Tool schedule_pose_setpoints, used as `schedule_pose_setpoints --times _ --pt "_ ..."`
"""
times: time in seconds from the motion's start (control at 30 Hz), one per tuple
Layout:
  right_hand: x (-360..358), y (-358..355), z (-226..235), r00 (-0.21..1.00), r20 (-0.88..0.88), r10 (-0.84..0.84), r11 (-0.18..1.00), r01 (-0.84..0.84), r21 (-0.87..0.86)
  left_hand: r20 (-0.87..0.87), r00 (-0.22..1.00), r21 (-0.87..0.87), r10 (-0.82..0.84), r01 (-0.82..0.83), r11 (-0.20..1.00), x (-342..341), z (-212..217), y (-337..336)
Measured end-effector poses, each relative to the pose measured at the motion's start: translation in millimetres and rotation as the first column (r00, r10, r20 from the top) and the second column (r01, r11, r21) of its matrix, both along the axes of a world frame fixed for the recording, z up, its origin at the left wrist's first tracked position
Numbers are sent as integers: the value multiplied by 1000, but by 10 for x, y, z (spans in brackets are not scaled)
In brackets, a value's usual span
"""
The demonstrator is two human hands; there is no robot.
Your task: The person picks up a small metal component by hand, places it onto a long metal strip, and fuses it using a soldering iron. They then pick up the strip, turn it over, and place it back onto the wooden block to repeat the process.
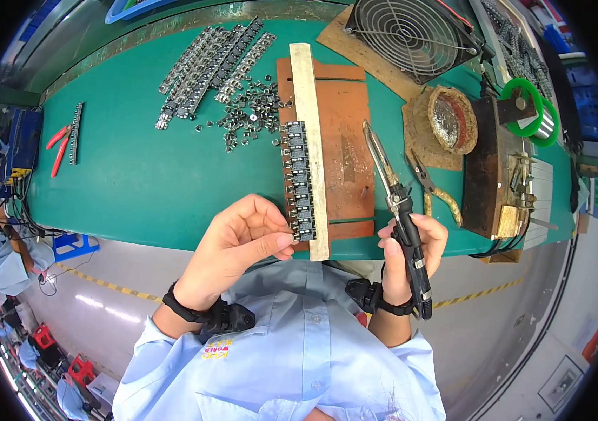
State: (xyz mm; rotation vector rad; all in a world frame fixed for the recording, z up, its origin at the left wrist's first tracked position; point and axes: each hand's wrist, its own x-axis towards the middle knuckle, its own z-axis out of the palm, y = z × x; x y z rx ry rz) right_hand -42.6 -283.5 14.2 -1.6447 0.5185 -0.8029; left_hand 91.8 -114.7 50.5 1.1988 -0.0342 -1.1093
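Note:
My right hand (413, 256) grips a black-handled soldering iron (404, 224). Its metal tip points up and away over the brown board (344, 147), apart from the parts. The fingers of my left hand (243, 235) are pinched together at the near end of a row of small black components (297, 179); whatever sits between the fingertips is too small to make out. That row lies along the left side of a pale wooden strip (306, 91), which rests lengthwise on the brown board. Left of the board is a loose pile of small metal-and-black parts (251, 116).
Several finished-looking component strips (208, 70) lie at the back. Red-handled pliers (60, 147) are at left. On the right stand worn pliers (432, 186), a crusted round pot (453, 119), a fan (411, 35), a brown metal box (485, 168) and a green solder reel (523, 105).

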Motion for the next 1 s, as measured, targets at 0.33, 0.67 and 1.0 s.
schedule_pose_setpoints --times 0.33,0.67,1.0 --pt "-526 20 104 984 80 158 977 -144 -154 -20 998 -12 -63 63 998 55 -7 39" --pt "-569 -11 276 901 -70 429 807 -417 -418 -37 997 -51 -72 70 996 74 -44 27" --pt "-474 28 269 901 -80 427 820 -423 -386 -33 996 -51 -83 81 995 78 -64 37"
